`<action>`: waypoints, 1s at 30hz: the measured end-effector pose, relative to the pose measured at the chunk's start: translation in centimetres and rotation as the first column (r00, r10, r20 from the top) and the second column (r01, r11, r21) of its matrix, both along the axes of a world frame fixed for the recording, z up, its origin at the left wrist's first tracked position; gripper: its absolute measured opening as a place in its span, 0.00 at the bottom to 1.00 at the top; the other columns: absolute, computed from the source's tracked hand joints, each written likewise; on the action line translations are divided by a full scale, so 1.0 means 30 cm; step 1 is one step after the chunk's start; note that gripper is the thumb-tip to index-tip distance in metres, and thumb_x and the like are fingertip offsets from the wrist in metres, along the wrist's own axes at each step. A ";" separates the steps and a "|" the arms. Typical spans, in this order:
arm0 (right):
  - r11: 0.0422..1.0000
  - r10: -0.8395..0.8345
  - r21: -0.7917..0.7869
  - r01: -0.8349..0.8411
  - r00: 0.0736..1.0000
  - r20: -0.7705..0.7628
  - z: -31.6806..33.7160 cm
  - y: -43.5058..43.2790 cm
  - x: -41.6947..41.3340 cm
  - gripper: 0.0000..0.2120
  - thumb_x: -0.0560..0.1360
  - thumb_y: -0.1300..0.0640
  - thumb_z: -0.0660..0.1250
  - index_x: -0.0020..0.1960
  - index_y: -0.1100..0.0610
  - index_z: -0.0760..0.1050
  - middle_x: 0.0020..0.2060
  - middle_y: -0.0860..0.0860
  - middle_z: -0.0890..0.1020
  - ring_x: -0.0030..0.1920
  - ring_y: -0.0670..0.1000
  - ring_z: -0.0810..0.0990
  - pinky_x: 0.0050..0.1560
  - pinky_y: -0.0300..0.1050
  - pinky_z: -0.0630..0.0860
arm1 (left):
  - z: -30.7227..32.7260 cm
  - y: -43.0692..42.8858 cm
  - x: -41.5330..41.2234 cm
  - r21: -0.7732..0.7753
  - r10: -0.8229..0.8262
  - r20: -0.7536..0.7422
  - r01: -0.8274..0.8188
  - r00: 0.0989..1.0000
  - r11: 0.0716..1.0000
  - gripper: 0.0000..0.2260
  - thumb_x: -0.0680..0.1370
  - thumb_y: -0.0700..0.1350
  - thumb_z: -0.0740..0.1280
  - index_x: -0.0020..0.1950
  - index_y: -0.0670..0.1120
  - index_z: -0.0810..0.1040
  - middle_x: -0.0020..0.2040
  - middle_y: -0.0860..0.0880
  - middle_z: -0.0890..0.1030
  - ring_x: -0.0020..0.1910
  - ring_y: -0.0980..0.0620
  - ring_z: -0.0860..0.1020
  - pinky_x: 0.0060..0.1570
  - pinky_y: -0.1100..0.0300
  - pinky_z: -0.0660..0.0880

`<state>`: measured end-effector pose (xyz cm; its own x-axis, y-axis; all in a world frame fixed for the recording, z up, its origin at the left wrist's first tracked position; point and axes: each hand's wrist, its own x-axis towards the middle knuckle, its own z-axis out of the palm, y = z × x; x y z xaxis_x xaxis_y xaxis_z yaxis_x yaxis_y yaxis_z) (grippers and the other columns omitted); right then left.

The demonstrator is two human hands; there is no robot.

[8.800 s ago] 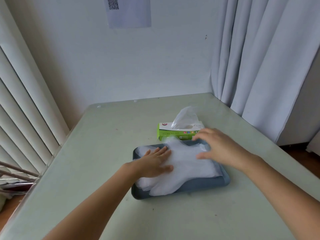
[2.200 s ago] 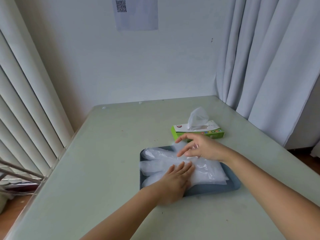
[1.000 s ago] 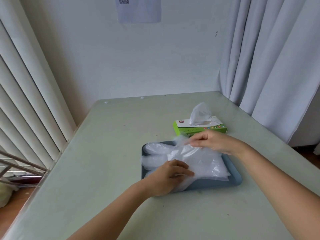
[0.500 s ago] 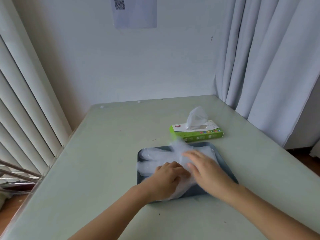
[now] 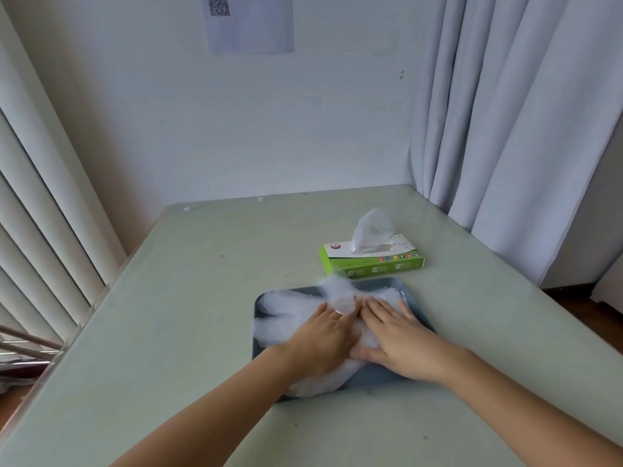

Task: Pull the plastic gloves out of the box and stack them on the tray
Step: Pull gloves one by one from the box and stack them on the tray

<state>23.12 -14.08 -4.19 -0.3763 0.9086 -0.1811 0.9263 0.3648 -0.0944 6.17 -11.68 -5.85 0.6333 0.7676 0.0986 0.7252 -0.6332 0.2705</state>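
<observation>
A dark blue-grey tray (image 5: 409, 291) lies on the table in front of me, with a pile of clear plastic gloves (image 5: 279, 313) spread over it. My left hand (image 5: 320, 342) lies flat on the pile with straight fingers. My right hand (image 5: 401, 342) presses flat beside it, fingers spread, the two hands almost touching. Part of the top glove bulges up just beyond my fingertips. Behind the tray stands the green and white glove box (image 5: 372, 259), and one glove (image 5: 372, 230) sticks up out of its slot.
The pale green table (image 5: 188, 298) reaches to a white wall at the back. Vertical blinds hang at the left and grey curtains (image 5: 512, 129) at the right. A paper with a QR code is stuck on the wall.
My right hand came back from the far side of the tray and now lies flat on the pile. My left hand's curled fingers have straightened out on the gloves.
</observation>
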 end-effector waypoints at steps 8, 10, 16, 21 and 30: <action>0.992 -0.072 -0.090 0.085 0.987 0.145 0.015 0.004 0.080 0.65 0.43 0.18 0.23 0.77 0.46 0.33 0.76 0.60 0.36 0.76 0.56 0.33 0.72 0.55 0.30 | -0.020 0.012 -0.065 0.033 0.216 -0.193 -0.214 0.957 0.976 0.49 0.62 0.75 0.34 0.79 0.52 0.43 0.79 0.52 0.42 0.77 0.50 0.37 0.72 0.50 0.31; 0.992 -0.058 -0.095 0.077 0.981 0.182 0.027 0.008 0.095 0.64 0.44 0.18 0.23 0.76 0.44 0.33 0.76 0.60 0.37 0.76 0.57 0.33 0.71 0.57 0.29 | 0.003 0.024 -0.073 0.064 0.209 -0.273 -0.200 0.939 0.978 0.51 0.61 0.78 0.37 0.79 0.51 0.41 0.78 0.50 0.38 0.76 0.51 0.34 0.72 0.50 0.30; 0.992 -0.052 -0.104 0.076 0.974 0.219 0.054 0.009 0.108 0.60 0.46 0.18 0.29 0.76 0.41 0.35 0.77 0.59 0.40 0.75 0.58 0.32 0.72 0.58 0.29 | 0.059 0.087 -0.108 -0.078 0.186 -0.356 -0.228 0.916 0.971 0.55 0.63 0.79 0.54 0.78 0.49 0.35 0.78 0.50 0.37 0.77 0.48 0.37 0.74 0.43 0.37; 0.987 -0.137 0.093 0.131 0.989 0.057 0.130 0.054 0.102 0.49 0.60 0.23 0.39 0.74 0.47 0.58 0.69 0.54 0.68 0.72 0.56 0.61 0.73 0.54 0.51 | 0.108 0.104 -0.132 -0.173 0.244 -0.300 -0.304 0.922 0.937 0.50 0.67 0.76 0.48 0.78 0.46 0.39 0.79 0.48 0.45 0.78 0.46 0.43 0.75 0.44 0.42; 0.835 -0.471 -0.071 0.546 0.641 -0.606 0.194 0.482 0.225 0.29 0.74 0.48 0.69 0.70 0.60 0.68 0.67 0.56 0.73 0.65 0.54 0.73 0.59 0.43 0.67 | 0.247 0.304 -0.066 -0.117 0.370 -0.037 -0.372 0.928 0.921 0.27 0.83 0.51 0.54 0.78 0.44 0.49 0.78 0.45 0.56 0.76 0.47 0.55 0.74 0.52 0.50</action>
